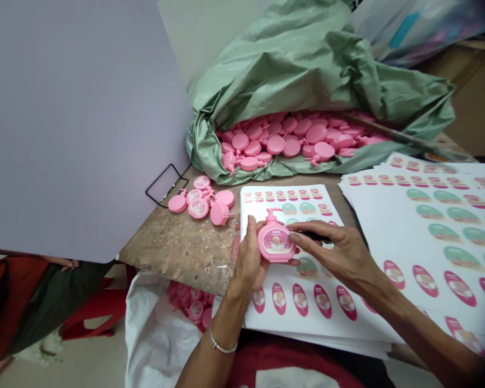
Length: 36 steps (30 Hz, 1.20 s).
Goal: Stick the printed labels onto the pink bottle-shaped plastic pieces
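My left hand grips a small pink pump bottle upright, with a round label reading "BABY" facing me. The thumb and fingertips of my right hand touch the label's right edge. A slim black tool shows between the right fingers; its kind is partly hidden. Both hands are above a stack of sticker sheets printed with pink ovals, green shapes and small labels. To the left, several pink bottles lie on the worn wooden table, some with labels facing up.
A green sack spilling plain pink bottles lies at the back. More sticker sheets spread to the right. A white sack with bottles hangs at the front left, near a red stool and a seated person. A grey panel stands left.
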Each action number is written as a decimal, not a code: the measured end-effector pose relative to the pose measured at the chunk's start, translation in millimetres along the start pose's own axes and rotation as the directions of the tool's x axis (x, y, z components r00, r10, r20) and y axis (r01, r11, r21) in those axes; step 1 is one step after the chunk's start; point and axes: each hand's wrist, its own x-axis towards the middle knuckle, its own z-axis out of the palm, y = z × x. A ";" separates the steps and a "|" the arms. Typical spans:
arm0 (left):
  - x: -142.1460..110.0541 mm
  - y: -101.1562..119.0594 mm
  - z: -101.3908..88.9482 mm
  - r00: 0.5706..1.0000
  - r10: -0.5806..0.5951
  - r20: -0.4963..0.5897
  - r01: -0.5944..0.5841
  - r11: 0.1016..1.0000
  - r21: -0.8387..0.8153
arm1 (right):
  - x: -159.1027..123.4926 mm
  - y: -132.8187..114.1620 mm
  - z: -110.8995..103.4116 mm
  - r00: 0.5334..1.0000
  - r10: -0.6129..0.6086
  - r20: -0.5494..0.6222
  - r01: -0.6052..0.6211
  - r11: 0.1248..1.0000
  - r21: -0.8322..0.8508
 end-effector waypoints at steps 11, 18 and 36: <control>-2.1 3.6 1.7 1.000 0.002 -0.002 -0.002 1.000 0.026 | 0.1 2.2 2.3 0.999 -0.031 -0.015 0.031 0.999 -0.024; -5.0 1.0 -8.1 0.990 0.055 0.133 -0.061 0.997 0.044 | 2.6 7.7 -2.0 0.958 -0.275 -0.077 0.226 0.895 -0.385; 49.7 46.6 -73.4 0.785 0.608 -0.120 -0.208 0.441 0.873 | 170.7 96.2 -57.4 0.933 -0.079 -0.351 -0.165 0.772 -0.614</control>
